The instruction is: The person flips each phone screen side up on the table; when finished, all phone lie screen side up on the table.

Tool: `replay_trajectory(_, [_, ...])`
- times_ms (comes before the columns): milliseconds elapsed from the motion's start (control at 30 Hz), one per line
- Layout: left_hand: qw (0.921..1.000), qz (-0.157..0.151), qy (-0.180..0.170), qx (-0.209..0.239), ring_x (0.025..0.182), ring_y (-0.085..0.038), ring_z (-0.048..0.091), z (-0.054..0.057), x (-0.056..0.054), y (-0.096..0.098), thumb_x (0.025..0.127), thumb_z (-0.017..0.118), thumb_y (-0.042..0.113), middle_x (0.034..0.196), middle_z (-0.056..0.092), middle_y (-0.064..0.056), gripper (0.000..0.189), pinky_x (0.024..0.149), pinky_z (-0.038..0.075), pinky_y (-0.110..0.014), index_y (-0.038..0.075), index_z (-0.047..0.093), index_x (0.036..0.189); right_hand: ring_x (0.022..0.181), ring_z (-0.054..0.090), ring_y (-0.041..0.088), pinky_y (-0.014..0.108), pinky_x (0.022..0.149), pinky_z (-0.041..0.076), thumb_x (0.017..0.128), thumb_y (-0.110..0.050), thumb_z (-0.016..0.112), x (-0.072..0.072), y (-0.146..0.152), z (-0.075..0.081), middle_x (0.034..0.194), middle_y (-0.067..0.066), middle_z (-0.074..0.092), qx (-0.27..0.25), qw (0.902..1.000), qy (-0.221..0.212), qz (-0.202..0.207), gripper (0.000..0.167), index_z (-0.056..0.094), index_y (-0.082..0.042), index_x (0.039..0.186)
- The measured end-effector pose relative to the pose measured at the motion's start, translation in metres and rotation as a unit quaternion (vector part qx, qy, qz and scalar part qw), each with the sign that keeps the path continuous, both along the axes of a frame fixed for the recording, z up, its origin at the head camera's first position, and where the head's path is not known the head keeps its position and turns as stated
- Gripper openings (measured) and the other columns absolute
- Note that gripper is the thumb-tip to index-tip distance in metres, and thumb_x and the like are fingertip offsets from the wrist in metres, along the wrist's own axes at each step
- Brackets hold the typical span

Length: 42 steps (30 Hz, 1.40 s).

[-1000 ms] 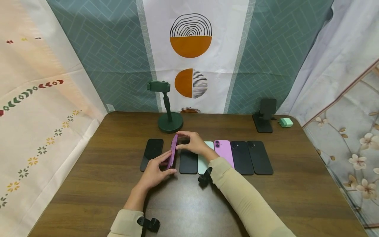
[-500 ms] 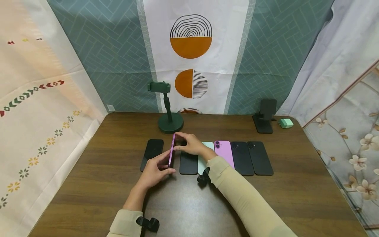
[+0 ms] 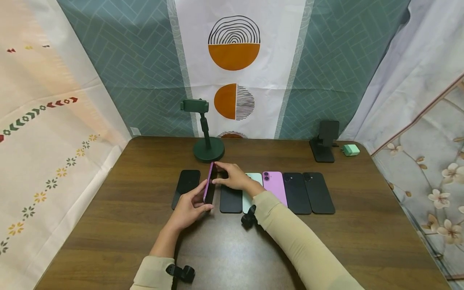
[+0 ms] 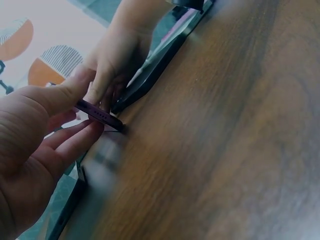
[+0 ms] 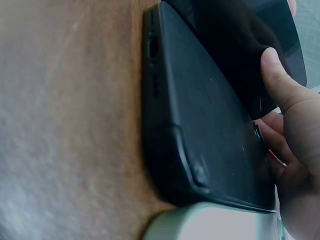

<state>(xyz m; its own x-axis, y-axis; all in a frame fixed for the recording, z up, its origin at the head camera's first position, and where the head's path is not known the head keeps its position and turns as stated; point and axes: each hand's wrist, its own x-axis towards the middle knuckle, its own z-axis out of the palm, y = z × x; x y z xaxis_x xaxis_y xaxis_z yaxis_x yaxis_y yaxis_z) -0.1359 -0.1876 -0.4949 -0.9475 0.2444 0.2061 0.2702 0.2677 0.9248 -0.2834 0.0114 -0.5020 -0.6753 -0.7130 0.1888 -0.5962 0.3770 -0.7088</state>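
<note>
Both hands hold a purple smartphone (image 3: 211, 192) on its long edge, its dark screen turned to the right. My left hand (image 3: 187, 208) grips its near end between thumb and fingers; the left wrist view shows the purple bottom edge (image 4: 102, 116) there. At the far end, my right hand (image 3: 232, 177) pinches it, the thumb (image 5: 277, 75) lying on the glossy black screen (image 5: 225, 40). A black phone (image 3: 186, 184) lies just left of it. Close on the right lies another black phone (image 3: 230, 200), partly under the right hand in the head view.
Further right, a mint phone (image 3: 247, 202), a pink phone (image 3: 274, 185) and two black phones (image 3: 297, 193) continue the row on the wooden table (image 3: 119, 217). Behind stand a green phone stand (image 3: 208, 150), a black stand (image 3: 322, 151) and a green charger plug (image 3: 350, 150).
The purple phone has turned about its long edge: its purple back showed a second ago, then only its edge, and now its dark screen. Both hands stay in nearly the same place.
</note>
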Motion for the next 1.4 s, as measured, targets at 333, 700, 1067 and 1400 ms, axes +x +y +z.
replay_trajectory(333, [0.9996, 0.003, -0.026, 0.0, 0.118, -0.044, 0.061, 0.002, 0.001, -0.003, 0.085, 0.076, -0.006, 0.148, 0.044, -0.032, 0.084, 0.084, 0.058, -0.031, 0.0, 0.033, 0.157, 0.124, 0.059, 0.025, 0.039, 0.106, 0.047, 0.09, -0.027, 0.079, 0.003, -0.001, -0.001, 0.139, 0.016, 0.06, 0.028, 0.9993, 0.011, -0.02, 0.074, 0.046, 0.0, 0.15])
replay_trajectory(700, [0.998, 0.04, -0.047, 0.014, 0.114, -0.039, 0.065, -0.001, 0.004, -0.007, 0.076, 0.083, -0.007, 0.15, 0.045, -0.027, 0.089, 0.081, 0.059, -0.032, -0.004, 0.038, 0.153, 0.12, 0.062, 0.024, 0.038, 0.103, 0.05, 0.086, -0.028, 0.082, 0.003, -0.002, -0.006, 0.134, 0.012, 0.064, 0.012, 0.9991, 0.022, -0.033, 0.067, 0.056, -0.004, 0.143])
replay_trajectory(1067, [0.9971, 0.067, 0.025, -0.026, 0.123, -0.039, 0.06, -0.004, -0.001, -0.011, 0.069, 0.089, -0.004, 0.154, 0.044, -0.019, 0.083, 0.09, 0.055, -0.04, -0.008, 0.051, 0.143, 0.122, 0.062, 0.023, 0.036, 0.104, 0.049, 0.084, -0.029, 0.084, 0.003, -0.003, -0.008, 0.133, 0.011, 0.065, 0.008, 0.9981, 0.007, -0.061, 0.065, 0.06, -0.005, 0.14])
replay_trajectory(1400, [0.9788, 0.117, 0.039, -0.164, 0.136, -0.035, 0.05, -0.004, 0.0, -0.014, 0.061, 0.097, 0.019, 0.142, 0.058, -0.014, 0.082, 0.11, 0.041, -0.054, -0.003, 0.064, 0.134, 0.123, 0.061, 0.025, 0.039, 0.104, 0.049, 0.086, -0.028, 0.082, 0.004, -0.005, -0.003, 0.134, 0.012, 0.064, 0.023, 0.998, 0.007, -0.058, 0.066, 0.057, -0.002, 0.142])
